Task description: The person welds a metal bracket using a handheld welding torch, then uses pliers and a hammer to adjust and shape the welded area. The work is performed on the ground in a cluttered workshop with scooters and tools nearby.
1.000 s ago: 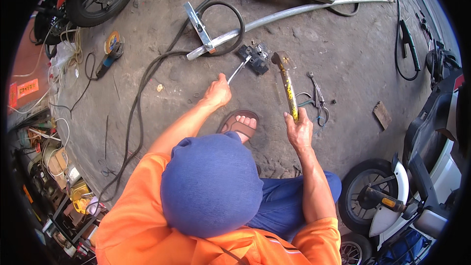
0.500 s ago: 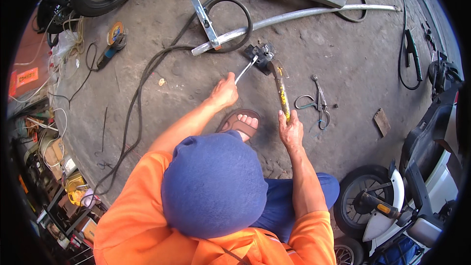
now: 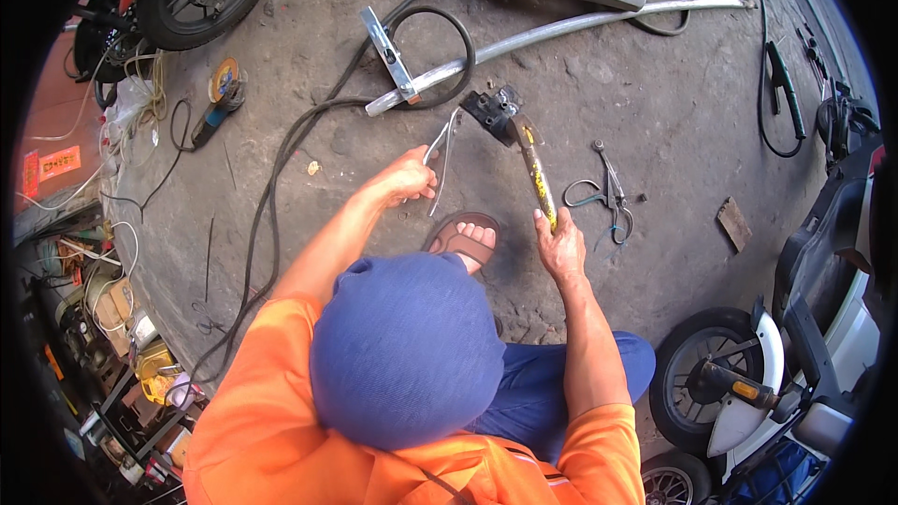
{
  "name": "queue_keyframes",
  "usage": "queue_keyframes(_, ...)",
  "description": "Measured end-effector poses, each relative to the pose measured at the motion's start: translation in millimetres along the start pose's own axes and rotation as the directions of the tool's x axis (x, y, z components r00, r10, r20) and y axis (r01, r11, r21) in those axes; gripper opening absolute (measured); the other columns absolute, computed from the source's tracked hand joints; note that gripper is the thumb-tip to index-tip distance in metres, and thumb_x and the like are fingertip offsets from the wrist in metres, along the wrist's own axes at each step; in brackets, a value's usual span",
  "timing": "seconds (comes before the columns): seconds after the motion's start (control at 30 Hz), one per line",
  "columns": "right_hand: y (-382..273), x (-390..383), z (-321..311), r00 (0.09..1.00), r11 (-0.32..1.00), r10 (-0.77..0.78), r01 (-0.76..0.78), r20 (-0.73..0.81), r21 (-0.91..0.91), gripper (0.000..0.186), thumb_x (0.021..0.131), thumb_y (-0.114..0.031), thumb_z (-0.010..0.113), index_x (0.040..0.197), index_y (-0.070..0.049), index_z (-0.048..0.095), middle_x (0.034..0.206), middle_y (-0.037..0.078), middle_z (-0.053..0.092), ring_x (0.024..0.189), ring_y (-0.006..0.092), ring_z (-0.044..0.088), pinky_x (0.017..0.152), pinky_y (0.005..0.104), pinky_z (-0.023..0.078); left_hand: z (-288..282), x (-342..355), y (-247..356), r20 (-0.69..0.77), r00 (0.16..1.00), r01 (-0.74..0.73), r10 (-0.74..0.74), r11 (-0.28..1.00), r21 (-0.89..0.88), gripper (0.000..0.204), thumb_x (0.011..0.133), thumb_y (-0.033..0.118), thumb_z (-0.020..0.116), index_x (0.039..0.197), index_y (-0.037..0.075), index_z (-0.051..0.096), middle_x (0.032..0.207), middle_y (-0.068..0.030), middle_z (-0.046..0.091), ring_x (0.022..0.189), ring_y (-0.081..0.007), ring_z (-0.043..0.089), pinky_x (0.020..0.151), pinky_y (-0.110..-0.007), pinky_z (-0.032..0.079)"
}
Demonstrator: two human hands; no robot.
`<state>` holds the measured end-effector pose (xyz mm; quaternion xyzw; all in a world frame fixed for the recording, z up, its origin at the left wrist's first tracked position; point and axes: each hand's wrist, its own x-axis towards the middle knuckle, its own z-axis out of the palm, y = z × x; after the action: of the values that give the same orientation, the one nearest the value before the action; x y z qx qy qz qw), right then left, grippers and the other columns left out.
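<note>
Head view showed your left hand (image 3: 404, 178) clamped around pliers (image 3: 440, 157) pinning the small dark metal part (image 3: 491, 108) on the concrete floor (image 3: 673, 122) at upper centre, steadying it for the hammer (image 3: 531, 161) in your right hand's (image 3: 559, 245) closed grip.

My head covering (image 3: 407, 351) is blue cloth, rounded; my shirt (image 3: 271, 411) bright orange, short-sleeved, forearms bare; my trousers (image 3: 547, 393) dark blue; a brown strapped sandal (image 3: 458, 236) on my foot.

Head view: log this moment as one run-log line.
left hand: holds pliers | right hand: holds hammer | hammer head on black part
</note>
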<state>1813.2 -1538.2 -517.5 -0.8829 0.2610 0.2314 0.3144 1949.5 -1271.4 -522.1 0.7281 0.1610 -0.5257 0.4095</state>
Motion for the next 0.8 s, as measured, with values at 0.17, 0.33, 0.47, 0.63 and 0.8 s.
queue_keyframes(0.17,-2.8,-0.1,-1.9,1.0,1.0,0.018,-0.018,0.004,0.022,0.048,0.091,-0.051,0.055,0.089,-0.003,0.051,0.083,0.028,0.065,0.088,0.0488,0.061,0.075,0.0536,0.046,2.2,13.7,-8.8,0.082,0.994,-0.062,0.076,0.985,-0.16,0.047,0.092,0.015,0.054,0.137,0.01,0.042,0.109,-0.0071,0.06,0.088,-0.013,0.061,0.069,-0.028,0.048)
queue_keyframes(0.33,0.2,-0.1,0.5,1.0,0.992,0.026,-0.027,0.012,0.123,0.049,0.091,-0.051,0.055,0.088,-0.002,0.051,0.081,0.028,0.063,0.087,0.0487,0.061,0.074,0.052,0.046,38.8,25.4,-13.3,-0.179,0.955,-0.207,0.236,0.964,0.166,0.031,0.088,0.027,0.062,0.109,0.004,0.057,0.105,-0.0149,0.058,0.094,-0.0267,0.057,0.079,-0.041,0.046)
queue_keyframes(0.47,1.5,0.4,3.2,0.999,0.977,0.032,-0.037,0.024,0.212,0.05,0.091,-0.049,0.056,0.085,0.0,0.05,0.078,0.028,0.061,0.083,0.0488,0.06,0.072,0.0499,0.046,80.4,37.6,-18.0,-0.39,0.871,-0.153,0.299,0.919,0.364,0.028,0.085,0.027,0.066,0.101,0.005,0.057,0.113,-0.0275,0.049,0.101,-0.0444,0.055,0.089,-0.049,0.046)
queue_keyframes(0.63,-3.1,-2.8,8.6,0.999,0.956,0.042,-0.049,0.029,0.29,0.051,0.091,-0.048,0.057,0.083,0.001,0.05,0.074,0.027,0.059,0.076,0.046,0.06,0.068,0.0474,0.046,91.4,33.7,-14.0,-0.528,0.784,-0.176,0.326,0.933,0.314,0.039,0.082,0.021,0.067,0.111,0.004,0.047,0.111,-0.0284,0.05,0.1,-0.0454,0.055,0.087,-0.051,0.046)
queue_keyframes(0.8,8.7,0.7,24.3,0.999,0.926,0.047,-0.043,0.0,0.376,0.052,0.091,-0.049,0.058,0.082,0.002,0.052,0.071,0.025,0.059,0.07,0.0406,0.06,0.066,0.0459,0.045,88.5,33.1,-11.2,-0.475,0.805,-0.186,0.356,0.911,0.368,0.05,0.077,0.014,0.069,0.116,0.002,0.041,0.116,-0.0308,0.048,0.106,-0.0482,0.054,0.089,-0.052,0.045)
